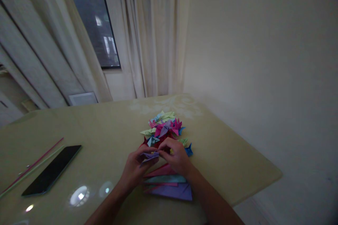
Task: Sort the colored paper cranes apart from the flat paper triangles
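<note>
My left hand [134, 167] is closed around a folded purple paper [150, 156], held a little above the table. The fingertips of my right hand [175, 153] pinch the right end of the same paper. Just beyond both hands lies a heap of folded paper cranes [166, 128] in pink, purple, green, blue and red. Under and between my forearms, a fanned stack of coloured paper sheets [174, 190] shows purple, light blue and pink layers. My right hand hides part of the heap and of the stack.
A black phone [52, 170] lies flat at the left of the glossy table [221, 154]. Beside it rest a pink stick [34, 164] and a pale green one [31, 172]. A wall [258, 70] borders the table's right side; curtains [158, 35] hang behind it.
</note>
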{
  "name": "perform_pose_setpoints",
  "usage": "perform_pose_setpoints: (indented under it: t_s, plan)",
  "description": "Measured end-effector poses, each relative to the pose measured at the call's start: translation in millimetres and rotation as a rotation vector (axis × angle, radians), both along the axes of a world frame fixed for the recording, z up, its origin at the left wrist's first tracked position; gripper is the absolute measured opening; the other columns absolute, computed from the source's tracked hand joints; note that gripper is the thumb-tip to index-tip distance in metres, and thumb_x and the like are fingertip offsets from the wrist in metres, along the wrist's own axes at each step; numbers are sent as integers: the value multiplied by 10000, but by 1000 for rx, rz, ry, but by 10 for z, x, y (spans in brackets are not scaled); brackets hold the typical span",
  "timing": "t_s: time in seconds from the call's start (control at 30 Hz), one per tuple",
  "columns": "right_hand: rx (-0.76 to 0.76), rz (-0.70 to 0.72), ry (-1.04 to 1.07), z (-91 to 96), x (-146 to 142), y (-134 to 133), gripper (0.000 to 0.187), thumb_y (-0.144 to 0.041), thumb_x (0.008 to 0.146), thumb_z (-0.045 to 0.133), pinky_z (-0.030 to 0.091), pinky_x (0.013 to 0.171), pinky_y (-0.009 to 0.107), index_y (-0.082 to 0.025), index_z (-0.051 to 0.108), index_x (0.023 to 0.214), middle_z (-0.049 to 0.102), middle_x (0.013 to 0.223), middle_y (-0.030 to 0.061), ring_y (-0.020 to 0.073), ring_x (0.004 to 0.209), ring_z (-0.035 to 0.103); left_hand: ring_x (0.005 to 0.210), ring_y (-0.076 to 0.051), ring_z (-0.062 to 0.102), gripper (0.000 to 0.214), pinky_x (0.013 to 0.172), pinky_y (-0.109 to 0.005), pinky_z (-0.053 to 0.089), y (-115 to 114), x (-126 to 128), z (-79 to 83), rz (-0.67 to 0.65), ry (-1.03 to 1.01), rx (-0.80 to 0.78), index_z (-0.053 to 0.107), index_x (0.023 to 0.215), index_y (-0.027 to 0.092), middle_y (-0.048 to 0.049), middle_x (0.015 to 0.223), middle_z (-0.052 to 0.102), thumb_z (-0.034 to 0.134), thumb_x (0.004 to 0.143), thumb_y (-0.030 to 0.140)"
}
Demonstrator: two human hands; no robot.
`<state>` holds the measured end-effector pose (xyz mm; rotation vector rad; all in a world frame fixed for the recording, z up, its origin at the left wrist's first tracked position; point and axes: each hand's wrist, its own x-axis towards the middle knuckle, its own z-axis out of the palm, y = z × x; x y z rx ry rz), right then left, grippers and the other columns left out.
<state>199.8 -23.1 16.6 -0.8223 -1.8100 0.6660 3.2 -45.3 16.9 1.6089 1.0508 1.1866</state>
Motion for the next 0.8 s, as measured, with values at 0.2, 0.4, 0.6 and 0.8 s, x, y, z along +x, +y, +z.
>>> perform_pose_setpoints:
  t_s: [0.2,0.4,0.6,0.8]
  plan:
    - [11,4,-25,41,-17,-39,147,-306,980,680,455,682,260,-190,738,912,680,828,26,156,742,614,856,-230,742,272,785,-313,600,10,-11,21,11,-69,-6,773,951,189,-65,903,774,809,810,418]
    - [-15,48,-14,83,-25,-88,200,-390,927,740,458,656,271,-192,738,952,673,831,26,151,697,588,844,-211,721,203,768,-287,577,37,-12,-12,44,-85,101,753,898,195,-52,890,741,797,836,383]
    - [-18,20,-28,69,-43,-83,222,-418,921,751,441,633,262,-197,731,916,655,804,19,145,675,569,764,-202,724,228,712,-274,568,28,-19,-31,53,-42,54,751,868,191,-32,818,749,832,802,393]
    - [-15,27,-27,74,-40,-91,211,-406,907,769,441,642,263,-200,728,929,658,824,15,147,692,569,780,-204,730,259,729,-285,576,11,7,-5,32,-66,52,714,867,191,-31,828,749,833,807,413]
